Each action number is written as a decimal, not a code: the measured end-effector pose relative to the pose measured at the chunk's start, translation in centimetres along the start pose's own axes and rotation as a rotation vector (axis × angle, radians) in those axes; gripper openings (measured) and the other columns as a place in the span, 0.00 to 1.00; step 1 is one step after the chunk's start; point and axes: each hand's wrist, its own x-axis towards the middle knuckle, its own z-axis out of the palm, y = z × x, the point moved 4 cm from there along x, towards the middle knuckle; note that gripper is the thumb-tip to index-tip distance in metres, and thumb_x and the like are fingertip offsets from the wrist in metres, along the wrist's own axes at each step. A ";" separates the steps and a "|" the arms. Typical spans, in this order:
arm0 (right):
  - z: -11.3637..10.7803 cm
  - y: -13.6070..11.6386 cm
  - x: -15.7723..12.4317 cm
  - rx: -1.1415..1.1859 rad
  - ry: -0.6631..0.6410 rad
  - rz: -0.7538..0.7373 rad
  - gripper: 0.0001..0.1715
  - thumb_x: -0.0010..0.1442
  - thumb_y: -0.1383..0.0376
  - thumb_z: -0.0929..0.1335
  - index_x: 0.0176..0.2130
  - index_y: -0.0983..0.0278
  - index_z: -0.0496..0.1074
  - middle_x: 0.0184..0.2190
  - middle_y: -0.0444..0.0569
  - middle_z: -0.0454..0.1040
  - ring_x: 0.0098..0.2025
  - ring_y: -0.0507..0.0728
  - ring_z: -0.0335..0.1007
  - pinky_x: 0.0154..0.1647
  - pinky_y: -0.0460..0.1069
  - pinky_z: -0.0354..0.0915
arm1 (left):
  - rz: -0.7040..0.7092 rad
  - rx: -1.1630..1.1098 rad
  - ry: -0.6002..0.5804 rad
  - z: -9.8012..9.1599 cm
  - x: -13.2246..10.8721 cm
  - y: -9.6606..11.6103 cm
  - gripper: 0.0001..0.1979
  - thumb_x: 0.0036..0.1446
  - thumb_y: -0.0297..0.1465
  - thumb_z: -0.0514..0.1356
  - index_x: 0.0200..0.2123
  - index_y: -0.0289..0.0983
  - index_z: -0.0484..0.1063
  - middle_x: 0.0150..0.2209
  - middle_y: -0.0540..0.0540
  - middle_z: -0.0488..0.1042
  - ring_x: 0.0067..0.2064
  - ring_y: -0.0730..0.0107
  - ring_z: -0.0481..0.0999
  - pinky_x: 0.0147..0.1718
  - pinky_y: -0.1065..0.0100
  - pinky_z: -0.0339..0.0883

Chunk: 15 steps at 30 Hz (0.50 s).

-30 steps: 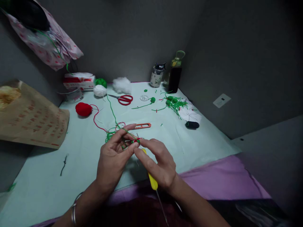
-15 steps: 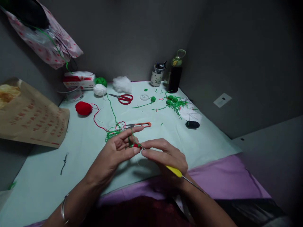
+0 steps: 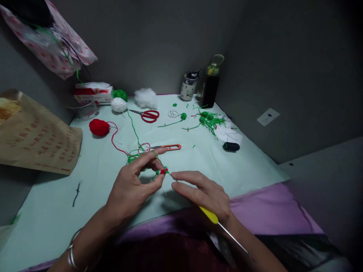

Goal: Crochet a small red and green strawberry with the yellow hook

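Hooking being done on a small crochet piece by the table's front edge

A red-and-green crochet piece (image 3: pixel 162 172) is being held just above the pale green table (image 3: pixel 53 211), near its front edge, where a purple cloth (image 3: pixel 269 209) is lying. The piece is being pinched between the thumb and a curled finger of the left hand (image 3: pixel 132 187), whose index finger is being stretched out with green yarn (image 3: pixel 133 130) running over it. The right hand (image 3: pixel 205 194) is being closed loosely round the yellow handle of a crochet hook (image 3: pixel 209 215), whose tip is being set against the piece. Open surface is being left on both sides of the hands, widest on the left up to the brown paper bag (image 3: pixel 36 139). The back and right edges are being closed off by grey walls.

Three balls are being counted: a red yarn ball (image 3: pixel 99 127), a white yarn ball (image 3: pixel 118 104) and a green yarn ball (image 3: pixel 120 94). Two cutters are being counted: red scissors (image 3: pixel 149 115) and orange thread snips (image 3: pixel 170 147), just beyond the left index finger. One black spool (image 3: pixel 231 146), one jar (image 3: pixel 188 88) and one dark bottle (image 3: pixel 210 88) are also being shown.

Against half a second ago, the hook's handle is being held lower and the piece slightly higher, while the things on the table are lying unmoved.
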 end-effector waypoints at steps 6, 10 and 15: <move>-0.2 -0.3 0.2 0.153 0.029 0.120 0.18 0.68 0.74 0.65 0.54 0.65 0.76 0.51 0.58 0.80 0.51 0.54 0.81 0.48 0.47 0.78 | 0.303 0.259 0.086 0.2 -0.4 0.4 0.20 0.59 0.22 0.62 0.55 0.37 0.76 0.37 0.50 0.78 0.38 0.71 0.77 0.46 0.66 0.71; -0.3 -0.8 0.7 0.206 0.052 0.212 0.14 0.67 0.76 0.67 0.49 0.67 0.78 0.48 0.57 0.82 0.49 0.52 0.81 0.49 0.45 0.78 | 0.410 0.338 0.137 0.2 -0.9 0.3 0.18 0.60 0.21 0.62 0.53 0.36 0.76 0.36 0.49 0.79 0.34 0.73 0.77 0.39 0.69 0.72; -0.1 -1.1 0.4 0.260 0.103 0.305 0.17 0.67 0.76 0.67 0.50 0.64 0.79 0.49 0.56 0.82 0.50 0.54 0.81 0.48 0.48 0.79 | 0.521 0.401 0.271 0.0 -2.1 0.5 0.19 0.59 0.18 0.64 0.51 0.42 0.77 0.40 0.49 0.80 0.39 0.71 0.80 0.40 0.70 0.74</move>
